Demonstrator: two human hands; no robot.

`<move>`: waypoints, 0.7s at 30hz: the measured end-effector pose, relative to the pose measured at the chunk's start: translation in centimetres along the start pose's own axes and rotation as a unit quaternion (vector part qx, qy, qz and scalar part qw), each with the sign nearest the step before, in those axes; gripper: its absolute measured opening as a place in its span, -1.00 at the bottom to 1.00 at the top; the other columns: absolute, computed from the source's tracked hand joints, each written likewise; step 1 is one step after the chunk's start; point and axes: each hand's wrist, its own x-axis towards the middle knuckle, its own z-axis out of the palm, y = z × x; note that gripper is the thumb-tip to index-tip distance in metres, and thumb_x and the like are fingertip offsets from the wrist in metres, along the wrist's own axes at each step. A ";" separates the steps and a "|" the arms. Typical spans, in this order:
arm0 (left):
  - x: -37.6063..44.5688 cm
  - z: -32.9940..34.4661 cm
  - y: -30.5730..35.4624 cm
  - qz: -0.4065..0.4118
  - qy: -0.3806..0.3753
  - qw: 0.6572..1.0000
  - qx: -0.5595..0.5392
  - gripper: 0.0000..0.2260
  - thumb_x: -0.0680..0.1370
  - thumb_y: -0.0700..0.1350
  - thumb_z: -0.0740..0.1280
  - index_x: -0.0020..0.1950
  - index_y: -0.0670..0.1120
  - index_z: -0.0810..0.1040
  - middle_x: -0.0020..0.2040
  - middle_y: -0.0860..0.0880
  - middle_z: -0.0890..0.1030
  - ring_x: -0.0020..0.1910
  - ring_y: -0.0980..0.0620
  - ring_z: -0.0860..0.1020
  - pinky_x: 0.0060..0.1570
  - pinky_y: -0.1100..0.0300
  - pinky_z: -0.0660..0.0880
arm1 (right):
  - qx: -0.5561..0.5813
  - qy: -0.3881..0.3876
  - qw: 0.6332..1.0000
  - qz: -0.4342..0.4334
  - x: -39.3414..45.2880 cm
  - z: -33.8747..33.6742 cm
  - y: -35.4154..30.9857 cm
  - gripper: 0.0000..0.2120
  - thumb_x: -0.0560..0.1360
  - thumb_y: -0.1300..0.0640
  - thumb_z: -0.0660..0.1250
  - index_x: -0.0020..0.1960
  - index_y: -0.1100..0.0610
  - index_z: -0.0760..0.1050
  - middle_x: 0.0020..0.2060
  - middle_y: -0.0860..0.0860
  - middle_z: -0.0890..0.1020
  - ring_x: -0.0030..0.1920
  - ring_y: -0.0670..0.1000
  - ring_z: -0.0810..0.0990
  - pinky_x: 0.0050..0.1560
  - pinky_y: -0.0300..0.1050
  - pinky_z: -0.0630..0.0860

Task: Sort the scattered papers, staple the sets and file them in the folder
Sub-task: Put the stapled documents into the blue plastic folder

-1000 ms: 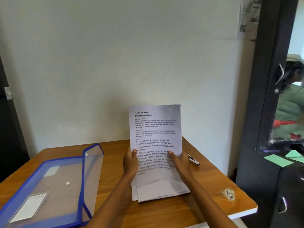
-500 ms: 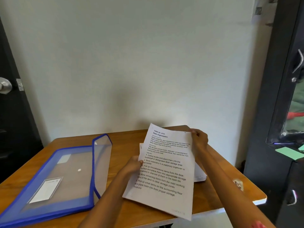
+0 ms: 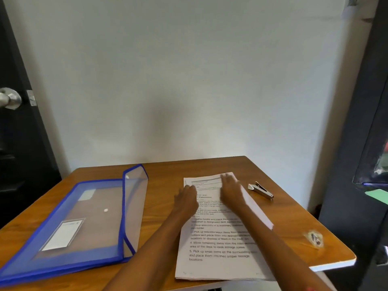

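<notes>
A printed set of papers lies flat on the wooden table, on top of another paper stack whose edges show to the right and behind. My left hand rests on the top sheet near its upper left. My right hand lies flat on the upper part of the sheets, fingers stretched toward the far edge. A small silver stapler sits on the table just right of the papers. The translucent blue-edged folder lies at the left with its flap standing up.
A white wall runs behind the table. A dark door with a metal knob is at the left. A dark cabinet stands close to the table's right edge. A worn patch marks the tabletop near the right front corner.
The printed set, held upright a second ago, has been lowered and laid flat on the stack. Both hands have moved onto its upper part. The stapler is uncovered.
</notes>
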 end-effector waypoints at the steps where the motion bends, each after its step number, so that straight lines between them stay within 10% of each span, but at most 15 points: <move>1: 0.5 0.7 0.6 0.030 0.002 1.000 -0.006 -0.66 0.55 -0.32 0.14 0.32 -0.18 0.36 0.31 -0.14 0.43 0.26 -0.10 0.40 0.31 0.00 0.32 | 0.000 -0.033 0.999 -0.023 -0.5 0.3 -1.0 -0.54 0.57 0.24 0.07 0.47 0.23 0.14 0.47 0.18 0.18 0.48 0.12 0.11 0.47 0.15 0.07; 5: 1.0 4.7 1.1 0.062 -0.082 0.995 0.000 -0.58 0.64 -0.15 -0.02 0.51 -0.15 0.11 0.52 -0.09 0.13 0.51 -0.02 0.06 0.48 0.00 -0.11 | -0.036 -0.177 0.983 -0.026 -2.3 2.2 -1.8 -0.51 0.64 0.04 -0.11 0.52 0.19 0.00 0.52 0.12 0.05 0.52 0.08 -0.01 0.49 0.05 -0.10; 9: 1.6 6.2 -0.2 0.039 -0.092 0.994 0.037 -0.52 0.64 -0.02 -0.05 0.54 -0.15 -0.01 0.55 -0.09 0.01 0.53 0.01 -0.04 0.47 0.02 -0.15 | -0.031 -0.211 0.977 -0.011 -2.1 2.1 -0.6 -0.47 0.64 0.00 -0.13 0.53 0.22 -0.11 0.53 0.12 -0.05 0.52 0.06 -0.09 0.49 0.00 -0.16; 21: 0.0 4.1 0.9 0.005 -0.109 0.993 0.046 -0.48 0.63 -0.06 -0.03 0.53 -0.22 -0.08 0.54 -0.17 -0.06 0.53 -0.07 -0.11 0.45 -0.11 -0.28 | -0.115 -0.129 0.981 0.086 -3.4 -1.1 3.0 -0.46 0.63 0.07 -0.11 0.51 0.30 -0.14 0.51 0.22 -0.07 0.52 0.16 -0.14 0.48 0.09 -0.21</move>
